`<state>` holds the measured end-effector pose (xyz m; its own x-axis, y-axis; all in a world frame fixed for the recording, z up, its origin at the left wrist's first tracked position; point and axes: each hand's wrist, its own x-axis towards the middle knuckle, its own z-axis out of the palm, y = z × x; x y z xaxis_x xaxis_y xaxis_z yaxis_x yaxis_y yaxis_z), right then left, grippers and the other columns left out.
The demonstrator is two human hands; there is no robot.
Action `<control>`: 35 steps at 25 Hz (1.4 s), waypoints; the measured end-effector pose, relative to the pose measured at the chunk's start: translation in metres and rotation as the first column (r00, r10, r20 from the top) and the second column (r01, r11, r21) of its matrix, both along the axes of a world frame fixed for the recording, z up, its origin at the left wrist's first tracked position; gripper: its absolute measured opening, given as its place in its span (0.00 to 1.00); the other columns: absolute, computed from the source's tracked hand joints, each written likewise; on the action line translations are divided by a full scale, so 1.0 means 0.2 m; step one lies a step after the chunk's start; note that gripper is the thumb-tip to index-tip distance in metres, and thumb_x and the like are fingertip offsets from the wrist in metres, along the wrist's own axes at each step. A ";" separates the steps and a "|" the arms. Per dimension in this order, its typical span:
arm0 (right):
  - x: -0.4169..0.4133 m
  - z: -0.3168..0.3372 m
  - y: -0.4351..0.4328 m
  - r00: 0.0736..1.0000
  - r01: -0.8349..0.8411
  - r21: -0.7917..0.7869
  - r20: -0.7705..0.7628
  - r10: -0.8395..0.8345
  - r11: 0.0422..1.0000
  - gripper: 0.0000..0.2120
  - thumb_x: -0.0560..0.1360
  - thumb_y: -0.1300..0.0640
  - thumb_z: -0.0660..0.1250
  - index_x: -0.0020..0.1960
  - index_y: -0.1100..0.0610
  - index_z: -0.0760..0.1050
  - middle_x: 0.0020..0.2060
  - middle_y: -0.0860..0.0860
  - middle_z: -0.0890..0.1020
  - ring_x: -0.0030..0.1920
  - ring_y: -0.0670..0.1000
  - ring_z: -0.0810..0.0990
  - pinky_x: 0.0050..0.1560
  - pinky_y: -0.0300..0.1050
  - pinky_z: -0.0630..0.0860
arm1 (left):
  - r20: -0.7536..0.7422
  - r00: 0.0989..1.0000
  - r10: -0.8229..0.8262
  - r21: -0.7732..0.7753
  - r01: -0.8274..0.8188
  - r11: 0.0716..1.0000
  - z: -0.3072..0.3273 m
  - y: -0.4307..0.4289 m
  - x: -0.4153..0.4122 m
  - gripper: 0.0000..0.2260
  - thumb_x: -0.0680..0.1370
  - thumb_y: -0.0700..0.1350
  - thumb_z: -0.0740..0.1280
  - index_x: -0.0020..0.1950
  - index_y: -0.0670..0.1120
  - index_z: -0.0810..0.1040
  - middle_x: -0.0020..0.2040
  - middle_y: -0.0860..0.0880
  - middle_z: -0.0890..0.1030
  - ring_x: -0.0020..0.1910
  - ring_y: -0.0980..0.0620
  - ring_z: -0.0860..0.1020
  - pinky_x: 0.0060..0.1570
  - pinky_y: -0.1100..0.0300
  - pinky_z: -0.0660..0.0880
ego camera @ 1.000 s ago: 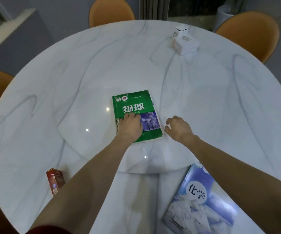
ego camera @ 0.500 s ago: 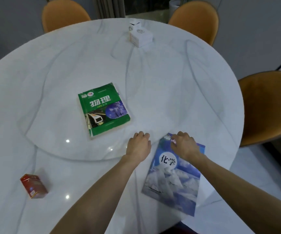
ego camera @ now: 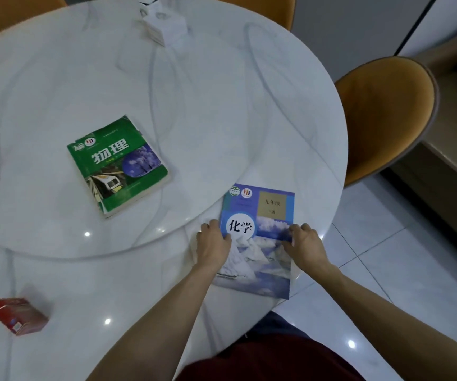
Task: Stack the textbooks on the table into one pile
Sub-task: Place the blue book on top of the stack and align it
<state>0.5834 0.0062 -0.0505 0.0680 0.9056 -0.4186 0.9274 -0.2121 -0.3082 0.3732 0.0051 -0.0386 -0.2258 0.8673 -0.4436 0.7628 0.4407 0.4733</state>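
Bare forearms (ego camera: 167, 306); dark red shirt (ego camera: 271, 361)

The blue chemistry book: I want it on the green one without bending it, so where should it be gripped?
Probably by its two long side edges, one hand from each side. The blue chemistry book lies flat near the table rim; left hand and right hand already flank it, so fingers can slip under both edges.
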 end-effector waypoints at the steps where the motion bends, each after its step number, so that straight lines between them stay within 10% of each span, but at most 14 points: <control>1: 0.00 -0.01 -0.02 0.994 0.099 -0.024 -0.051 -0.100 0.995 0.15 0.76 0.56 0.62 0.62 0.59 0.70 0.57 0.58 0.76 0.53 0.58 0.77 0.52 0.48 0.77 | 0.055 0.996 0.070 -0.034 -0.068 0.997 0.00 0.01 0.01 0.17 0.77 0.44 0.65 0.63 0.38 0.70 0.60 0.37 0.76 0.59 0.37 0.75 0.59 0.49 0.72; 7: 0.04 -0.02 -0.04 0.836 0.471 -0.162 -0.231 -0.497 0.867 0.12 0.76 0.60 0.64 0.57 0.63 0.73 0.53 0.60 0.79 0.48 0.59 0.79 0.51 0.52 0.79 | 0.336 0.924 0.182 -0.129 -0.147 0.981 0.02 -0.01 0.06 0.11 0.80 0.40 0.59 0.61 0.42 0.73 0.57 0.43 0.80 0.48 0.43 0.77 0.45 0.57 0.71; 15: 0.10 -0.01 -0.08 0.697 0.582 -0.235 -0.349 -0.626 0.779 0.08 0.73 0.59 0.69 0.49 0.61 0.75 0.48 0.59 0.80 0.47 0.60 0.80 0.49 0.53 0.80 | 0.552 0.823 0.137 0.021 -0.178 0.984 0.10 -0.04 0.10 0.14 0.80 0.38 0.57 0.63 0.49 0.73 0.53 0.50 0.79 0.49 0.48 0.76 0.48 0.60 0.71; 35: -0.80 0.52 0.77 0.661 0.168 -0.068 -0.733 -0.164 0.983 0.07 0.74 0.63 0.69 0.41 0.53 0.73 0.47 0.61 0.80 0.45 0.59 0.79 0.52 0.60 0.79 | 0.718 0.517 0.466 0.093 -0.734 0.672 0.48 0.29 -0.78 0.10 0.80 0.38 0.60 0.61 0.44 0.73 0.50 0.47 0.78 0.38 0.54 0.74 0.37 0.61 0.71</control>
